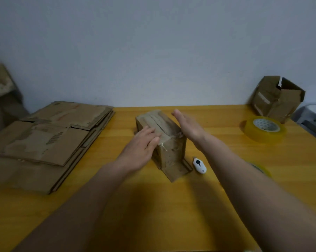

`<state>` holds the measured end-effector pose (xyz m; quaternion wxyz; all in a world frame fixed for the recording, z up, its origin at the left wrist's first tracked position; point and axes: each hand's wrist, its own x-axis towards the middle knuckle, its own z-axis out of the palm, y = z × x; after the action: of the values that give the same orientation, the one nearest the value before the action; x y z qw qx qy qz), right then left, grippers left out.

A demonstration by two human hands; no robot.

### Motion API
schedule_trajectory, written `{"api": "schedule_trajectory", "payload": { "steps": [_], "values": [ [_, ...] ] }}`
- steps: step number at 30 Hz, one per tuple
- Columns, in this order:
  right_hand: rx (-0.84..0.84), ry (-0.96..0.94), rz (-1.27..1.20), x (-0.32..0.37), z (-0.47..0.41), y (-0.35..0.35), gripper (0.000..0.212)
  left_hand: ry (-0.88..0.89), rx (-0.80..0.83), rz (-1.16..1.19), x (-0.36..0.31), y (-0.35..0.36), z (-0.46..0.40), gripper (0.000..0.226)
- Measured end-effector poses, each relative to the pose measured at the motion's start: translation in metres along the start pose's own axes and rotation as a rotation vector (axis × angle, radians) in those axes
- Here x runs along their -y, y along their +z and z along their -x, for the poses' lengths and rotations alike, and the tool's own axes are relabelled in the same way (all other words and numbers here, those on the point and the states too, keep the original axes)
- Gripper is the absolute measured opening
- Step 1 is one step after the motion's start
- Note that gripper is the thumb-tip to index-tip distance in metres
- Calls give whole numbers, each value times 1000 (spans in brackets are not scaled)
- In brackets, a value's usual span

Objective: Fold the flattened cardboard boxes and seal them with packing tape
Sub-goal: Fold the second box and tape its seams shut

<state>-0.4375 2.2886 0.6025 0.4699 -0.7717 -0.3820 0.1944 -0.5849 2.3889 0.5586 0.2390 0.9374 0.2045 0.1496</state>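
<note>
**Both hands at a small folded box, mid-table**

Standing near the middle of the yellow wooden table: a small folded cardboard box, turned at an angle, top flaps closed with a seam running along the top. Clear tape over the near end of that seam, a loose glinting edge hanging down the near face. At the base, one flap splayed out flat on the table toward the viewer.

Left hand laid flat on the box's left top edge, fingers straight and together, fingertips touching the top flap. Nothing gripped. Right hand held edge-on just beside the box's right side, palm facing the box, fingers straight and relaxed, holding nothing; contact with the cardboard hard to tell through the motion blur.

Just right of the box's near corner, lying on the table: a small white cutter with a black mark. Farther right, well apart from the box: a roll of clear packing tape lying flat. Behind it, at the table's far right corner: another folded box, flaps partly open at the top.

On the left side of the table: a stack of flattened cardboard boxes, several layers deep, worn and creased. Plain pale wall behind.
</note>
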Motion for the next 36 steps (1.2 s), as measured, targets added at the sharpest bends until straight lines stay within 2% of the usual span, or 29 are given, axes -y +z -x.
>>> {"api": "schedule_trajectory", "payload": {
  "steps": [2, 4, 7, 10, 14, 18, 22, 25, 26, 28, 30, 34, 36],
  "values": [
    [56, 55, -100, -11, -4, 7, 54, -6, -37, 71, 4, 6, 0, 46],
    [27, 28, -217, -23, 0, 13, 49, -30, -76, 132, 6, 8, -2, 49],
    [2, -113, -234, -42, 13, 28, 36, -69, -163, 184, 9, 13, -6, 49],
    [12, -263, -221, -60, 23, 38, 28, -30, -197, 155, 14, 20, -6, 41],
    [87, -352, -44, -72, 17, 28, 44, 41, -218, 77, 24, 28, -4, 47],
    [153, -314, -11, -72, 15, 22, 58, 72, -200, 9, 29, 29, -6, 76],
    [174, -259, 207, -64, 14, 15, 78, 96, -144, -35, 34, 28, -2, 102],
    [122, -310, 456, -46, 9, 22, 87, 115, -49, -21, 33, 20, 1, 109],
    [120, -331, 543, -43, 7, 25, 82, 116, -11, -6, 32, 16, 2, 108],
    [161, -354, 544, -42, 4, 26, 73, 114, 42, -5, 33, 6, 3, 96],
    [223, -353, 436, -46, 3, 21, 71, 120, 67, -13, 38, -4, 1, 78],
    [298, -269, 271, -56, 10, 12, 84, 170, 82, -15, 52, -8, -3, 55],
    [248, -190, 36, -53, 15, 12, 73, 197, 64, -9, 58, -5, -5, 48]
  ]
}}
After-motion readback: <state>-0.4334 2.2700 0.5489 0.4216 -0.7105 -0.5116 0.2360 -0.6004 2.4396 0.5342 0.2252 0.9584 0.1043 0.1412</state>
